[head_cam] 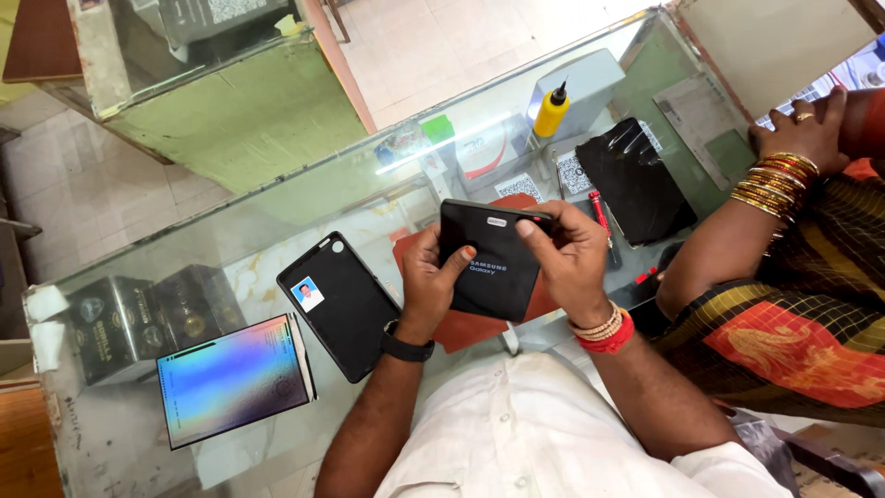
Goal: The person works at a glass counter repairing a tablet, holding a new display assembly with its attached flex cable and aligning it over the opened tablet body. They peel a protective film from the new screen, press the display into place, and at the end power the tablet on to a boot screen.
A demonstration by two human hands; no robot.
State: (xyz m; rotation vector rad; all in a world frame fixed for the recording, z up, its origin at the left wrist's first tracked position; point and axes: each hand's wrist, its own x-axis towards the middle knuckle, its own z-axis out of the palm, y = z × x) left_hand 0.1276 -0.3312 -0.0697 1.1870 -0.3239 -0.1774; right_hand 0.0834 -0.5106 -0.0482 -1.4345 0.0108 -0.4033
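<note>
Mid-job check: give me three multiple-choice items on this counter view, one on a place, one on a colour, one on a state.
1. Where does the black case with the small photo lie?
A. Beside the left hand
B. On the yellow bottle
C. In the right hand

2. What colour is the squeeze bottle's body?
A. Yellow
B. Blue
C. White

3. How is the dark tablet held?
A. Flat on the glass
B. Back up in both hands
C. By one hand

A: the case lies beside the left hand.
A: the bottle is yellow.
B: left hand and right hand grip the tablet, back showing.
</note>
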